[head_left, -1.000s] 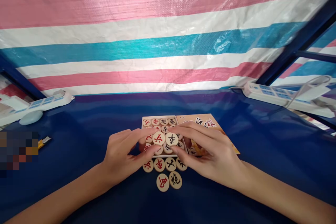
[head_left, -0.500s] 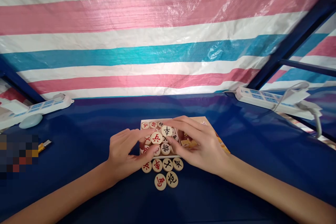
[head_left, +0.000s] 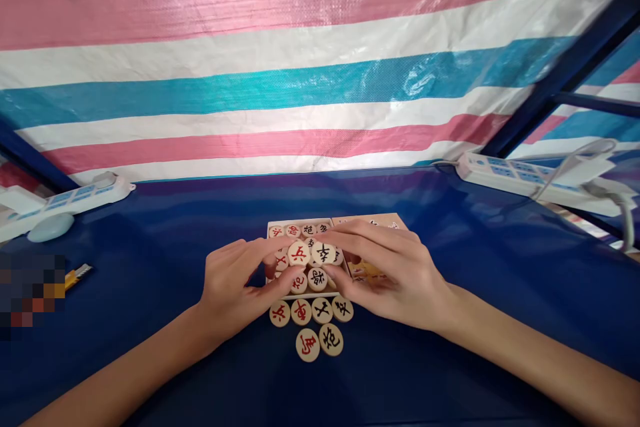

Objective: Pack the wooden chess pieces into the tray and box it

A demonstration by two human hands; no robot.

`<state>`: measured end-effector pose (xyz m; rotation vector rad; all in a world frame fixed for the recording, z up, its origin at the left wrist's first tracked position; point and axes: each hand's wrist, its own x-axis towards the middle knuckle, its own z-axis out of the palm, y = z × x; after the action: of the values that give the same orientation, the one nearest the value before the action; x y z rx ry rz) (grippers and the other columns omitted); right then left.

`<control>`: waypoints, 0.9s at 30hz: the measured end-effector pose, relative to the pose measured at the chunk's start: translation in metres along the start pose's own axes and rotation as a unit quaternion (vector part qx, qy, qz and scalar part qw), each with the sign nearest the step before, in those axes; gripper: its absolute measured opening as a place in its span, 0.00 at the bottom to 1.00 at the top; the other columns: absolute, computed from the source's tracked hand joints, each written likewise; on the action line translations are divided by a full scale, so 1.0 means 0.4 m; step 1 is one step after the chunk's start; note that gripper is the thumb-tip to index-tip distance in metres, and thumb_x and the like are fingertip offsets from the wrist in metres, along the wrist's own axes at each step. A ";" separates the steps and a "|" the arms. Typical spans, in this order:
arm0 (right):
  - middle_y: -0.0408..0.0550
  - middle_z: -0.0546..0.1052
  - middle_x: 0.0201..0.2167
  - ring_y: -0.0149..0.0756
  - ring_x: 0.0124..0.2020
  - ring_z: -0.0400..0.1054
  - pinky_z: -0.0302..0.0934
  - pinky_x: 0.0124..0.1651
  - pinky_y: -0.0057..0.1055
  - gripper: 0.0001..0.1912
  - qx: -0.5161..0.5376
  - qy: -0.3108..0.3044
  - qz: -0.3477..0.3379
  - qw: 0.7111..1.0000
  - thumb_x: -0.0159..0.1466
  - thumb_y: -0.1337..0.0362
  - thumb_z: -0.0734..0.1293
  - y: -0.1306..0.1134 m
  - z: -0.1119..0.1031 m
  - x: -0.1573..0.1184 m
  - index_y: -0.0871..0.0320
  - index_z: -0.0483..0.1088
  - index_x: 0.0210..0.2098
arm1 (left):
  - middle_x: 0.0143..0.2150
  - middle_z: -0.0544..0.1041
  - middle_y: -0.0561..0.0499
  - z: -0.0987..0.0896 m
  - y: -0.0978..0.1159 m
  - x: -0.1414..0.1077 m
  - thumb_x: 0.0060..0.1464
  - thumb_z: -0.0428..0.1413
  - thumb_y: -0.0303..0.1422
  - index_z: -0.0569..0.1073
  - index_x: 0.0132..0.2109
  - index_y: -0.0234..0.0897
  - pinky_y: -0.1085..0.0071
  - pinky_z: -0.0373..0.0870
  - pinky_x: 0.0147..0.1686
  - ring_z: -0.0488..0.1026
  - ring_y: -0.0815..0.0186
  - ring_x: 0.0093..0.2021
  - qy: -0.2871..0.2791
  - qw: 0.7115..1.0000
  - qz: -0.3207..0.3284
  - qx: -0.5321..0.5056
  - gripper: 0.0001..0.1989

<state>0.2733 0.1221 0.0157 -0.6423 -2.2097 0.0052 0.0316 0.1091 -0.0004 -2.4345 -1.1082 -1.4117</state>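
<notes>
My left hand (head_left: 233,273) pinches a red-marked Chinese chess piece (head_left: 299,253) between thumb and fingers. A black-marked Chinese chess piece (head_left: 323,253) is gripped by my right hand (head_left: 400,273). Both pieces are side by side above an open shallow box (head_left: 320,295), their faces turned up toward me. Inside the box lie more round wooden pieces, including a black-marked one (head_left: 317,279); my fingers hide part of them. In front of the box, several pieces form a row with a black-marked piece (head_left: 322,310). Nearer me rest a red-marked piece (head_left: 307,345) and a black-marked piece (head_left: 331,339).
A printed box lid (head_left: 370,272) lies right of the box, partly under my right hand. White power strips stand at the left (head_left: 90,195) and right (head_left: 510,173). A pale computer mouse (head_left: 51,228) and a yellow cutter-like tool (head_left: 77,276) are on the blue table (head_left: 200,207).
The black-marked piece in my right hand has moved slightly right and tilted. The whole view has shifted a little. Both hands keep their pieces.
</notes>
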 end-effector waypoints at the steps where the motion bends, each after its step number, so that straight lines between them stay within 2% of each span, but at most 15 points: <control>1: 0.46 0.77 0.50 0.35 0.50 0.73 0.70 0.51 0.31 0.23 -0.004 -0.006 0.004 1.000 0.61 0.67 0.71 -0.001 0.000 -0.002 0.56 0.70 0.56 | 0.22 0.71 0.62 -0.002 -0.002 -0.002 0.56 0.63 0.33 0.76 0.47 0.40 0.78 0.63 0.25 0.63 0.77 0.19 -0.008 1.000 0.007 -0.002 0.11; 12: 0.47 0.78 0.49 0.32 0.47 0.74 0.70 0.49 0.30 0.20 -0.050 -0.044 -0.005 0.998 0.63 0.66 0.70 -0.014 -0.003 -0.013 0.57 0.72 0.54 | 0.22 0.71 0.61 -0.015 -0.022 -0.017 0.57 0.63 0.36 0.76 0.47 0.39 0.78 0.62 0.25 0.62 0.77 0.20 -0.046 0.998 0.030 -0.022 0.11; 17: 0.47 0.79 0.45 0.33 0.44 0.75 0.70 0.43 0.30 0.18 -0.025 -0.051 0.001 0.998 0.63 0.66 0.70 -0.019 -0.007 -0.003 0.58 0.72 0.53 | 0.22 0.69 0.61 -0.019 -0.021 -0.014 0.57 0.63 0.34 0.77 0.47 0.37 0.79 0.62 0.25 0.61 0.78 0.20 -0.039 0.998 0.029 -0.046 0.12; 22: 0.44 0.79 0.37 0.29 0.33 0.73 0.66 0.34 0.28 0.17 0.012 -0.038 0.004 0.999 0.63 0.67 0.70 -0.030 -0.009 0.006 0.59 0.72 0.51 | 0.22 0.69 0.60 -0.023 -0.020 -0.015 0.57 0.63 0.35 0.77 0.48 0.37 0.79 0.61 0.23 0.59 0.78 0.20 -0.056 0.996 0.013 -0.068 0.12; 27: 0.45 0.79 0.37 0.28 0.33 0.72 0.65 0.33 0.27 0.16 0.034 -0.046 0.013 0.998 0.63 0.67 0.70 -0.039 -0.016 0.006 0.59 0.72 0.51 | 0.21 0.69 0.61 -0.022 -0.022 -0.015 0.55 0.65 0.35 0.76 0.47 0.37 0.80 0.61 0.20 0.60 0.78 0.19 -0.065 0.992 -0.015 -0.111 0.13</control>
<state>0.2695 0.1082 0.0250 -0.6443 -2.2787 0.1255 0.0179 0.1083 -0.0025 -2.7092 -1.0689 -1.4776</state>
